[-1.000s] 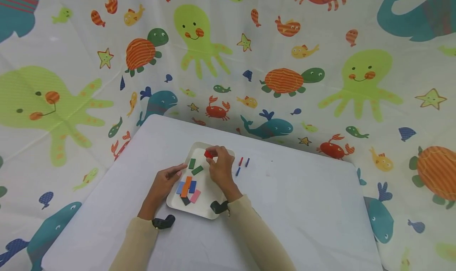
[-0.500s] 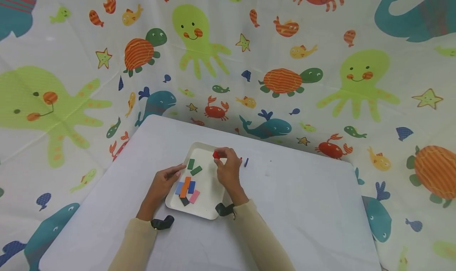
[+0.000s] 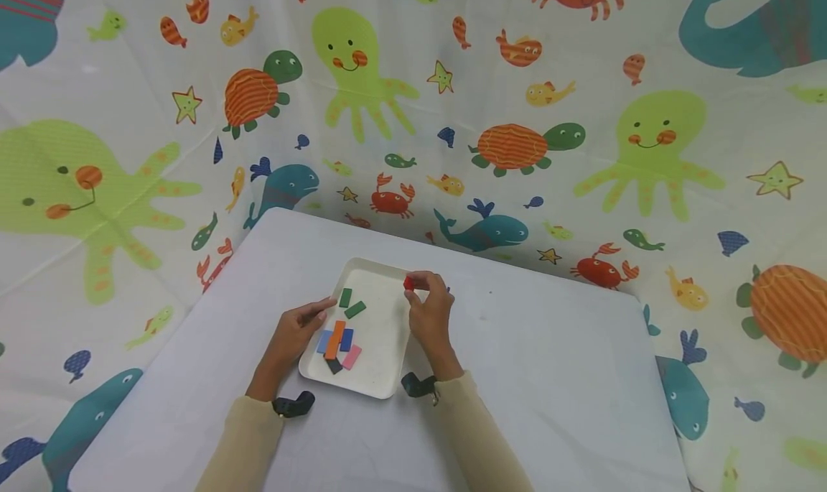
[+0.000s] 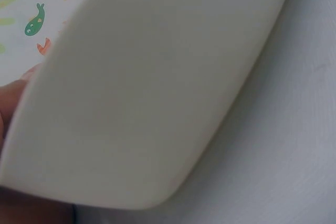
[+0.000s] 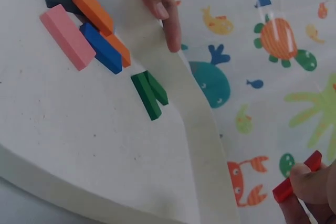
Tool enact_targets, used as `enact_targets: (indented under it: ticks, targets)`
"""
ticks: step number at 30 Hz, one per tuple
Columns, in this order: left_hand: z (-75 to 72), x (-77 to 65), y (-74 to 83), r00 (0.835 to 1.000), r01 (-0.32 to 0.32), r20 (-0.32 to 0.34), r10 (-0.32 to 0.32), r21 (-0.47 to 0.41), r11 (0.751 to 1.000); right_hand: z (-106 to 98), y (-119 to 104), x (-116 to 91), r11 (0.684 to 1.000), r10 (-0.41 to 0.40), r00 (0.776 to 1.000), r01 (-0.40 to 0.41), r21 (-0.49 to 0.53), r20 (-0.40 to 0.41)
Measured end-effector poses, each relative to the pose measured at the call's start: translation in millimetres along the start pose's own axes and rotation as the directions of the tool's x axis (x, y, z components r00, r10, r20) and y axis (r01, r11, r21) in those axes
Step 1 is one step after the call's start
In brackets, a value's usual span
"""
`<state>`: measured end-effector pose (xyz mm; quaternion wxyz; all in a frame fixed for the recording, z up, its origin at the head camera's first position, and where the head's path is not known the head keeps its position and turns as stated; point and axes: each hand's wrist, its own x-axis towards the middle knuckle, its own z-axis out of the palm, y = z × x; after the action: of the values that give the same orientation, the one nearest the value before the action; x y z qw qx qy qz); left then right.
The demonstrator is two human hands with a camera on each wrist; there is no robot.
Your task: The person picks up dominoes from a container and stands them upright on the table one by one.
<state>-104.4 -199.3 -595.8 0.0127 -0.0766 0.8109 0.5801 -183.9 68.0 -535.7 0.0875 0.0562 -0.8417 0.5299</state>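
My right hand [image 3: 431,319] pinches a small red block [image 3: 408,284] between thumb and fingertips, above the far right corner of a white tray [image 3: 377,388]. In the right wrist view the red block [image 5: 283,190] is a slim bar. My left hand [image 3: 293,337] rests against the tray's left rim, fingers stretched along it. Inside the tray lie two green blocks [image 3: 354,309], a pink block [image 3: 352,357], a dark grey block [image 3: 332,365], a blue block [image 3: 347,340] and a light blue block [image 3: 324,342]. Orange [image 3: 335,340] lies over the blue ones.
The tray stands on a white-covered table [image 3: 549,377]. Just right of my right hand, the tip of a small dark blue stick [image 3: 449,289] shows. A curtain [image 3: 517,104] printed with sea animals hangs behind and beside the table.
My right hand has moved right with the red block, from over the tray's far side to its right rim. It now covers most of the small sticks. The left hand stays put.
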Motion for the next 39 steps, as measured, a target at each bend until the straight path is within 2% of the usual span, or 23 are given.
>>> enact_targets:
  ticks: [4, 18, 25, 33, 39]
  targets:
    - [0.1, -0.5, -0.2, 1.000, -0.005, 0.003, 0.005, -0.006, 1.000, -6, 6, 0, 1.000, 0.017, 1.000, -0.016, 0.009, -0.017]
    - [0.3, -1.1, 0.3, 0.999, 0.036, 0.014, -0.036, -0.013, 0.999, -26, 23, -7, 0.998, 0.048, 0.996, -0.045, 0.033, -0.079]
    - [0.0, -0.6, -0.2, 0.999, 0.032, 0.013, -0.032, 0.003, 0.999, -30, 35, -10, 0.996, 0.091, 0.991, -0.093, -0.012, -0.097]
    - [0.4, -0.9, 0.4, 0.998, 0.054, 0.009, -0.054, -0.015, 0.998, -33, 44, -12, 0.994, 0.109, 0.988, -0.110, -0.002, -0.106]
    - [0.7, -0.7, 1.1, 0.999, 0.049, 0.010, -0.049, -0.013, 0.999, -32, 54, -15, 0.987, 0.157, 0.982, -0.161, -0.025, -0.106]
